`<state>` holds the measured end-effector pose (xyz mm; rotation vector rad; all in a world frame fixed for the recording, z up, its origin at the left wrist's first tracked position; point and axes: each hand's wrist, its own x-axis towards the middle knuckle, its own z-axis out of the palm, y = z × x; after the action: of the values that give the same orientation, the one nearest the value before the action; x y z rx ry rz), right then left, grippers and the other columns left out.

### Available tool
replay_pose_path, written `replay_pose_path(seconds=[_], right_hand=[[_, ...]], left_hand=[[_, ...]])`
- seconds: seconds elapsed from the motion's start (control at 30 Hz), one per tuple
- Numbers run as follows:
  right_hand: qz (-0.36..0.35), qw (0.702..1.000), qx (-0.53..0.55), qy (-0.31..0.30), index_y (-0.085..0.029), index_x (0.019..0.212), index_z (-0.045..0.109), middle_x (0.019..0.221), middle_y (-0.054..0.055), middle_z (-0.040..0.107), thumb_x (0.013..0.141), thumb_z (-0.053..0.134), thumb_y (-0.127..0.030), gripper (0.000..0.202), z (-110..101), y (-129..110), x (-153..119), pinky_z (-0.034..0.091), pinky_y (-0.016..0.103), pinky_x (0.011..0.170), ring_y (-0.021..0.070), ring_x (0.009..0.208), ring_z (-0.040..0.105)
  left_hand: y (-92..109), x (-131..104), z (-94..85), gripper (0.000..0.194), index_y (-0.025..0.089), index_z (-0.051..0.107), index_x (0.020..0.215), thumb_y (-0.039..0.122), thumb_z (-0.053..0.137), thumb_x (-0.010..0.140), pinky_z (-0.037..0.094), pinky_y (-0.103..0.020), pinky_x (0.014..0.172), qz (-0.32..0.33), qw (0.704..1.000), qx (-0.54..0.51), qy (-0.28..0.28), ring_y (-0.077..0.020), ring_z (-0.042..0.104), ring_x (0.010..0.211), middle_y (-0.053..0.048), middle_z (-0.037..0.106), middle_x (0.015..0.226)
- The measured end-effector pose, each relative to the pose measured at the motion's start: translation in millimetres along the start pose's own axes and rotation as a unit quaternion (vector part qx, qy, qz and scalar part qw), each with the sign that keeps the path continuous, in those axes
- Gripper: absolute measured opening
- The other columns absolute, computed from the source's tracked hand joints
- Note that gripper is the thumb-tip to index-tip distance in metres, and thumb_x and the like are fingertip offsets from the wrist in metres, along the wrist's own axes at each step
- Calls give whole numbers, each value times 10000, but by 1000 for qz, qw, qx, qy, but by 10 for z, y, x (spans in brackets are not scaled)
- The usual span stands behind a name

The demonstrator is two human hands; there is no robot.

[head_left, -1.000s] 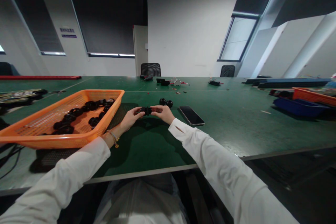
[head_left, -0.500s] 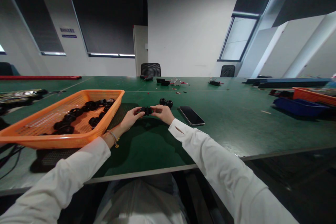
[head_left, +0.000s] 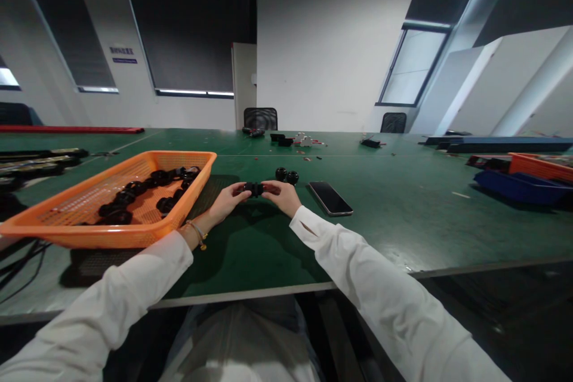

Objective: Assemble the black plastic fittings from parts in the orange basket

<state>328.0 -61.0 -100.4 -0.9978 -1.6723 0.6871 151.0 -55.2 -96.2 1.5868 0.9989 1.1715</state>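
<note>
Between my two hands, just above the green table (head_left: 264, 250), is a small black ribbed cylindrical part (head_left: 254, 189). My left hand (head_left: 227, 202) pinches its left end with thumb and fingers. At the opposite end, my right hand (head_left: 283, 196) is closed on it the same way. Right behind my right hand lie black round parts (head_left: 287, 176) in a small cluster. An orange plastic basket (head_left: 179, 215) stands to the left of my left hand, with several similar black parts (head_left: 123, 197) inside.
A smartphone (head_left: 330, 198) lies right of my right hand. Farther back are black and white pieces (head_left: 290, 140). A blue tray (head_left: 521, 186) stands at the right, beside an orange one (head_left: 544, 166). Dark cables (head_left: 27, 268) run beneath the basket's left side.
The whole view has shifted slightly, so things appear a little farther right. Both hands keep their hold on the black part, with only slight finger movement.
</note>
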Motion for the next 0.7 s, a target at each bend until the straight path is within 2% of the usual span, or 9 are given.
replay_pose_path(seconds=[0.27,0.5,0.7], right_hand=[[29,999,-27,21,-155,962,651,846,57,691,582,657,-117,382,26,-92,-96,500,351,812,190,777,649],[32,998,-24,39,-177,918,666,828,44,694,583,652,-117,341,28,-159,-163,510,350,800,192,772,651],[24,999,-17,38,-187,908,669,824,35,695,583,653,-127,330,26,-173,-180,517,344,789,191,772,653]], left_hand=[[-2,-22,0,554,103,570,1008,392,658,544,425,-353,797,-5,1000,15,-9,-191,573,812,-72,636,893],[23,-63,6,516,118,584,980,400,652,553,430,-333,775,7,999,25,-29,-200,570,838,-72,635,912],[46,-115,10,520,122,578,999,401,647,566,435,-332,764,0,999,27,-22,-204,570,842,-72,639,913]])
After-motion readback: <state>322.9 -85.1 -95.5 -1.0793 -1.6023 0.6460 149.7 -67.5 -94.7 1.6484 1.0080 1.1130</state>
